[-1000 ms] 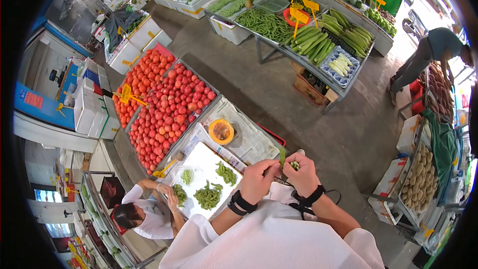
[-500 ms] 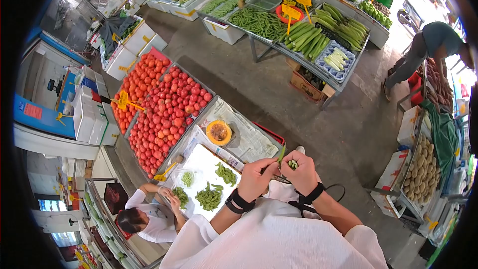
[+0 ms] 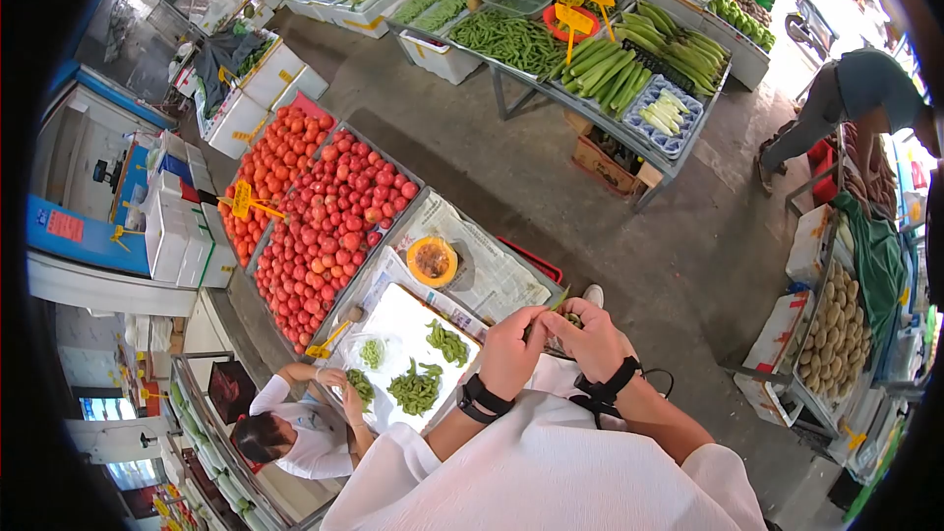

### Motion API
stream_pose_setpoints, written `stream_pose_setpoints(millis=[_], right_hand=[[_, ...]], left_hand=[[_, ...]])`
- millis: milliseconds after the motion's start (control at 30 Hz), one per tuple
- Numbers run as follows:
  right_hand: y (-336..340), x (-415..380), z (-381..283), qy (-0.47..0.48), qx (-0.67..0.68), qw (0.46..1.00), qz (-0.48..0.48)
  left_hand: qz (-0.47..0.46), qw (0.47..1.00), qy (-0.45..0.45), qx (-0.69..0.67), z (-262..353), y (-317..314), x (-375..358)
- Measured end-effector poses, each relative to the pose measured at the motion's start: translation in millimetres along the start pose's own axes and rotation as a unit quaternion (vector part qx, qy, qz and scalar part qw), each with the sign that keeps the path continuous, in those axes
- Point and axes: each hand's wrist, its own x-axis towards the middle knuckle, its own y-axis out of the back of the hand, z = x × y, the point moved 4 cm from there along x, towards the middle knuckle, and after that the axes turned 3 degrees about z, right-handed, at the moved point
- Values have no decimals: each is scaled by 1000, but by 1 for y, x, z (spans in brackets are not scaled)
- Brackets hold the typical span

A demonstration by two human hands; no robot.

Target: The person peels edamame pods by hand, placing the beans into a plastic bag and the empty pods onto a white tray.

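Note:
My left hand [image 3: 512, 349] and my right hand [image 3: 587, 338] are together in front of my chest, both pinching one green bean pod [image 3: 560, 301]. A few shelled green beans [image 3: 573, 319] rest in my right palm. Black straps circle both wrists. Just left of my hands, a white board [image 3: 403, 318] carries piles of green pods [image 3: 414, 388] and a small heap of shelled beans [image 3: 371, 352]. A person in a white top [image 3: 295, 433] crouches at that board with both hands at a pile.
Trays of red tomatoes [image 3: 324, 211] with yellow price tags lie at left. An orange bowl [image 3: 433, 261] sits on newspaper. A table of green vegetables [image 3: 600, 64] stands across the concrete aisle. Another person [image 3: 846, 98] bends over crates at right, near potatoes [image 3: 831, 344].
My hands have closed tighter around the pod and dropped slightly; the pod stands less upright than before. The view has shifted a little.

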Motion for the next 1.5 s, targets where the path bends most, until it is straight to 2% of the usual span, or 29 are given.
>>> stream_pose_setpoints(millis=[133,233,333,367,433,467,500,567,667,700,767,867,967,1067,1133,1200,1233,1333,1467,1500], right_hand=[[0,9,15,-42,44,998,-3],[-7,13,24,-49,60,997,11],[-10,19,28,-53,87,995,-22],[-9,22,31,-75,88,993,-21],[-3,26,42,-71,77,994,-25],[-5,25,37,-77,56,995,-15],[-3,25,40,-95,52,994,-7],[5,29,56,-115,73,991,8],[8,31,46,-145,26,989,17],[12,33,47,-141,23,989,23],[17,37,50,-136,16,990,37],[16,41,46,-151,-10,988,44],[17,46,48,-152,-17,986,58],[15,47,46,-147,8,989,34],[7,50,37,-128,42,991,-13],[-5,49,26,-99,82,990,-59],[-11,48,22,-85,104,988,-82],[-26,49,16,-93,73,979,-168],[-43,46,26,-159,-92,969,-168],[-51,45,26,-138,-121,967,-175]], left_hand=[[12,998,41,-52,-16,1,-1],[24,999,20,3,-20,6,2],[34,995,75,-50,-37,29,7],[66,991,92,-65,-50,41,7],[137,977,137,-92,-105,64,3],[185,974,123,-30,-129,79,-1],[224,958,167,-68,-161,90,-9],[298,916,257,-81,-251,107,-37],[373,870,323,11,-412,117,-97],[376,843,385,-11,-459,116,-114],[403,814,417,-25,-485,117,-124],[420,818,387,70,-519,119,-119],[487,799,350,50,-581,110,-112],[499,733,445,-123,-625,97,-116],[476,708,475,-217,-588,98,-104],[442,695,474,-313,-496,109,-72],[385,694,484,-369,-462,112,-60],[264,727,431,-465,-375,99,-38],[105,767,379,-507,-228,79,-9],[75,792,354,-492,-197,73,-6]])
